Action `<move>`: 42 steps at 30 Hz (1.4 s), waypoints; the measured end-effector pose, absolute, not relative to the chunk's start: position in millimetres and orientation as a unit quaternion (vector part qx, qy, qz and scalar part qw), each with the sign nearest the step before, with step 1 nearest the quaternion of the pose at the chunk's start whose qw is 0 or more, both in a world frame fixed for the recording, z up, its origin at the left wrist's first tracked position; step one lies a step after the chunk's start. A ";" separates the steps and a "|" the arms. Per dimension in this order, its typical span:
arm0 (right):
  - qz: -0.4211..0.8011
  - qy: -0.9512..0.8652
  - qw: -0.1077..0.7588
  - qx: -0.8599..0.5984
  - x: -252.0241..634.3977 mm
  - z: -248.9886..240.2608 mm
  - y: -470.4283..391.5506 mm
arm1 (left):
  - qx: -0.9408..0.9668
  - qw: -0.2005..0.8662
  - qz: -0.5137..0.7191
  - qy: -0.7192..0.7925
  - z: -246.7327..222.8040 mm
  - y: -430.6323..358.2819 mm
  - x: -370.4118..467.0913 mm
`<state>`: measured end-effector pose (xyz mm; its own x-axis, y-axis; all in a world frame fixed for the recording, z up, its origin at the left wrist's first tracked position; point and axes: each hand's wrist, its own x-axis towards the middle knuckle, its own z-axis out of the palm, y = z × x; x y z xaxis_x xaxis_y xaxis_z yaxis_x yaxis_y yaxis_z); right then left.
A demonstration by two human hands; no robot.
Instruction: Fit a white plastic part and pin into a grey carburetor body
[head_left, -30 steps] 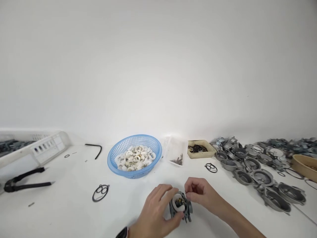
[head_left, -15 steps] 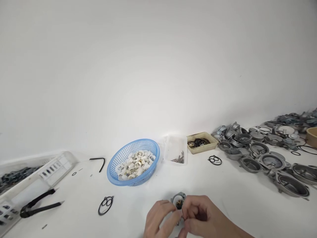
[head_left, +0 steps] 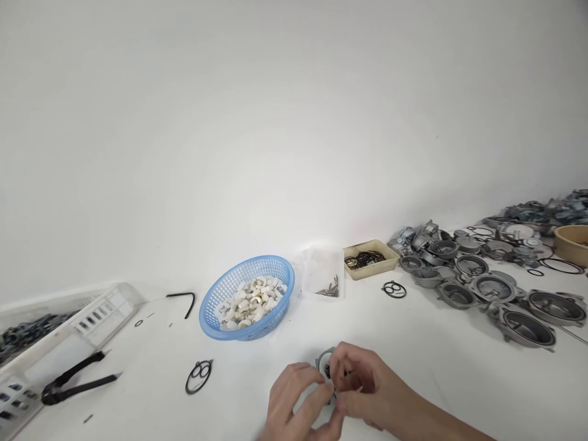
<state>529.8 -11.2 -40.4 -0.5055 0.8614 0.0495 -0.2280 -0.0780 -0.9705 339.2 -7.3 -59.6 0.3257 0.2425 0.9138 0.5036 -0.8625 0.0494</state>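
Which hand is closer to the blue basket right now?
Left. The left hand sits just below the blue basket, slightly to its right; the right hand is farther right, both around a small metal part.

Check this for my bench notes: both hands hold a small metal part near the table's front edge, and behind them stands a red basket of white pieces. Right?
Not quite. The head view shows the basket is blue, not red. The rest holds: the left hand and right hand hold the small metal part, and white pieces fill the basket.

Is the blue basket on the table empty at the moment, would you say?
No, the blue basket holds a heap of small white parts.
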 end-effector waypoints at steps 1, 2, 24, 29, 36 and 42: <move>0.675 -0.545 0.405 -0.288 531.1 -38.9 -11.5 | -0.809 0.118 -0.526 -0.233 -58.5 -8.3 339.1; 0.677 -0.544 0.404 -0.288 532.2 -37.8 -11.7 | -0.816 0.113 -0.516 -0.233 -56.8 -9.4 339.0; 0.540 -0.557 0.468 -0.424 551.0 -44.2 18.5 | -0.802 -0.208 -0.361 -0.428 -57.5 0.6 334.9; 0.574 -0.534 0.450 -0.428 549.2 -50.0 23.1 | -0.802 -0.238 -0.374 -0.401 -57.0 7.8 333.2; 0.595 -0.528 0.440 -0.417 543.2 -51.0 20.9 | -0.800 -0.247 -0.381 -0.391 -62.2 7.9 332.0; 0.606 -0.519 0.435 -0.417 545.5 -53.6 22.4 | -0.808 -0.250 -0.368 -0.387 -62.1 7.2 331.9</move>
<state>545.5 22.4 -53.6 -0.2735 0.9603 -0.0551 -0.0941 -0.0837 -0.9920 331.9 7.2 -62.1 0.4299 0.8088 0.4013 0.4399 -0.5758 0.6892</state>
